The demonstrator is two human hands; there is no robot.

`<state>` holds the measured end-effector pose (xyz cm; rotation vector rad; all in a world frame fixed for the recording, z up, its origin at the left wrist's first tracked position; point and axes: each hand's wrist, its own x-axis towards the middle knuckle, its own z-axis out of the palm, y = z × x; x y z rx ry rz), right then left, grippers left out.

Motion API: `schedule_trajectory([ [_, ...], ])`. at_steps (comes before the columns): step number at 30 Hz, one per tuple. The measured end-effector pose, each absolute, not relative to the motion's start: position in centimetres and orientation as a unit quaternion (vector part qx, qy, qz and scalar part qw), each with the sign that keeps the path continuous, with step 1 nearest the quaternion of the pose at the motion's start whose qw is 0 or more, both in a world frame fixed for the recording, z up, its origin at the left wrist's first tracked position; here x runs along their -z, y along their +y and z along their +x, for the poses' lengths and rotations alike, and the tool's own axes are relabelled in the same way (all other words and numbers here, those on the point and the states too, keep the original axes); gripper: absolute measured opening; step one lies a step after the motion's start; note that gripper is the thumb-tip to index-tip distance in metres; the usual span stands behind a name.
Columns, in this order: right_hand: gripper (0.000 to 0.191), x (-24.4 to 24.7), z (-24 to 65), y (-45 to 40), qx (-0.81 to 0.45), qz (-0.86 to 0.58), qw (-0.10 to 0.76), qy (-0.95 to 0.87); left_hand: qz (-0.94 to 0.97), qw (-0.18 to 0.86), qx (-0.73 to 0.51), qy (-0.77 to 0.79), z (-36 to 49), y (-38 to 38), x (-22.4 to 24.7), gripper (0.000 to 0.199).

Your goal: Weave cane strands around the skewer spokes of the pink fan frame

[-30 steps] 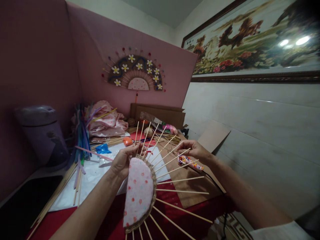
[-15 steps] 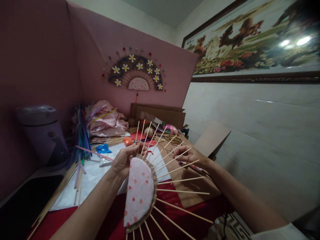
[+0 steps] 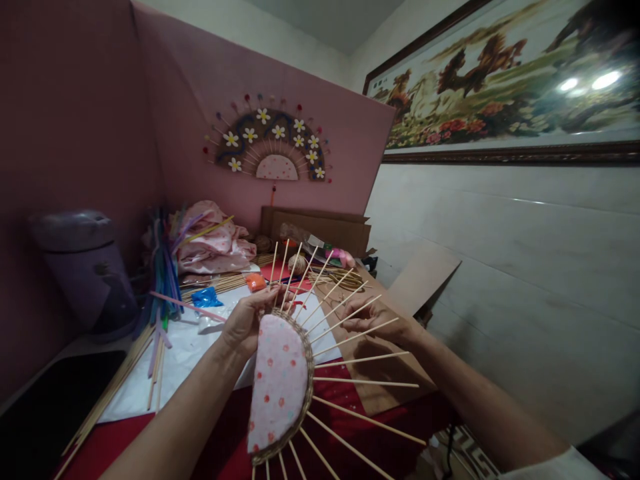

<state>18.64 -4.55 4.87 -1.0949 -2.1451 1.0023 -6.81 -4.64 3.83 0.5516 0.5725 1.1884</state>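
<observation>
My left hand (image 3: 250, 320) grips the upper end of a half-round fan frame (image 3: 280, 383), its fingers closed around the edge and the first sticks. The frame is covered in pale pink cloth with red dots, and a braided cord (image 3: 311, 373) runs along its curved rim. Thin wooden sticks (image 3: 367, 382) spread outward from that rim. Beyond the sticks at the right, my right hand (image 3: 373, 319) has its thumb and fingers pinched together. Whatever they hold, if anything, is too small to make out. A small red bit (image 3: 299, 305) shows by my left fingertips.
On the table lie brown cardboard (image 3: 385, 393), white paper (image 3: 175, 373), blue (image 3: 207, 297) and orange packets (image 3: 255, 283), and loose sticks (image 3: 107, 393). A purple bin (image 3: 87, 273) stands left. A finished flowered fan (image 3: 273, 143) hangs on the pink panel.
My right hand has shifted slightly down and to the left, and a patterned, corded tool beneath it has dropped out of sight. My left hand and the fan frame are nearly still.
</observation>
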Motion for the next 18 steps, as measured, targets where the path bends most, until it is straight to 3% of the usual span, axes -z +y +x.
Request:
schedule_trajectory([
  [14,0.023,-4.9,18.4,-5.5,-0.374,-0.436,0.278,-0.770,0.239,0.753,-0.547,0.276,-6.8,-4.7,-4.0,0.011],
  [18,0.033,-4.6,18.7,-5.0,-0.344,-0.401,0.342,-0.777,0.243,0.750,-0.552,0.270,-6.8,-4.6,-4.0,0.012],
])
